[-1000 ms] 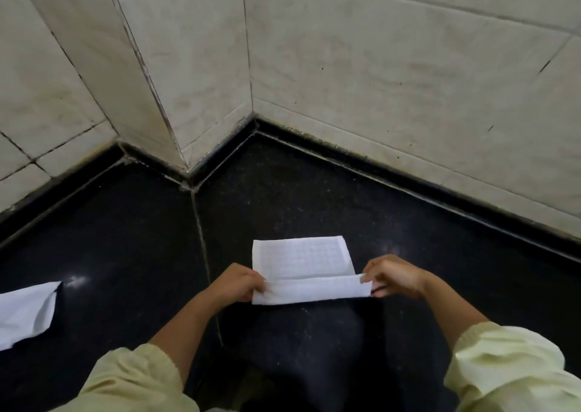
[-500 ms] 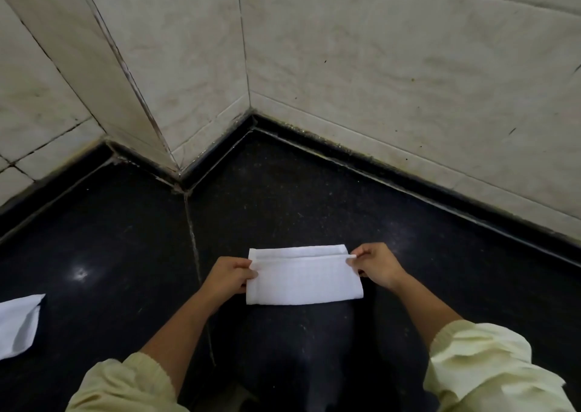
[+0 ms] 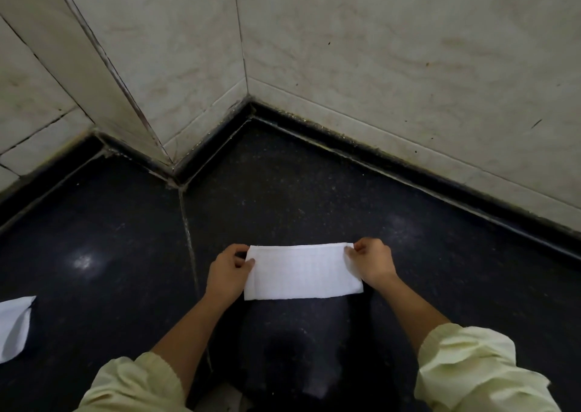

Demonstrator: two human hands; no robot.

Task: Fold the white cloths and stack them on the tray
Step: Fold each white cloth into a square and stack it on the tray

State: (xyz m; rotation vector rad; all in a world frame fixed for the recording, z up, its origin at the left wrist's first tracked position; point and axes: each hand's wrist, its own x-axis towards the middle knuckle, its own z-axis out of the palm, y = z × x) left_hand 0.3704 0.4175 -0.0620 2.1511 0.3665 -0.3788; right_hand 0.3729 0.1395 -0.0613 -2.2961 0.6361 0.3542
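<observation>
- My left hand [image 3: 227,272] pinches the far left corner of the white cloth [image 3: 301,271], thumb on top; my right hand [image 3: 372,264] pinches the far right corner the same way. Both are closed on the cloth, which lies between them as a long folded strip on the dark counter [image 3: 314,191], near edge towards me.
- If I let go of one corner before the other, the upper layer could spring back or skew, and the far edges under my fingertips would stop lining up.
- If I drag my pinches towards me across the polished stone, the whole strip may slide rather than crease; the surface looks slick, so I judge there is little to hold the bottom layer.
- Bringing one end across to the other unevenly would leave a crooked packet that stacks badly.
- No tray shows anywhere around my hands, so I will have to carry the folded piece out of sight; a thin cloth held by two corners may fall open on the way.
- A second cloth [image 3: 14,328] lies well off beyond my left hand, partly cut off by the frame edge; it looks unfolded, though I cannot tell for sure.
</observation>
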